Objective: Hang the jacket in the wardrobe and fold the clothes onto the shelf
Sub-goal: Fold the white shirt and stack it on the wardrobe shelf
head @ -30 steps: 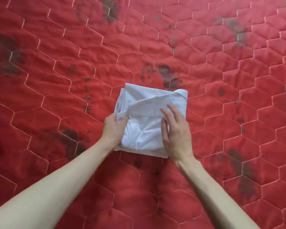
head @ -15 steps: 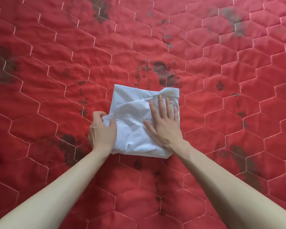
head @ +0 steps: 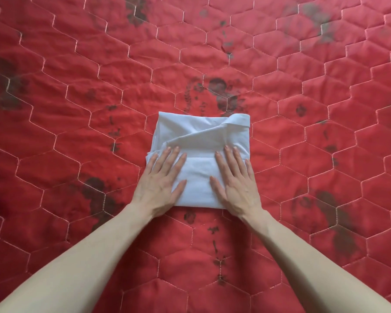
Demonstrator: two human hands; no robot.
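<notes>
Red quilted bedding [head: 77,86] stitched in hexagons fills my whole view, with dark printed blotches scattered across it. Near the middle of the quilt I see a white garment [head: 203,136] folded into a compact square, one loose flap crossing it diagonally toward its far right corner. My left hand [head: 160,181] lies flat on the near left part of the bundle, fingers straight and spread, holding nothing. My right hand [head: 235,184] lies flat on the near right part in the same way, wide and pressing down. Both palms overlap the garment's near edge, and bare forearms reach in from the bottom corners.
</notes>
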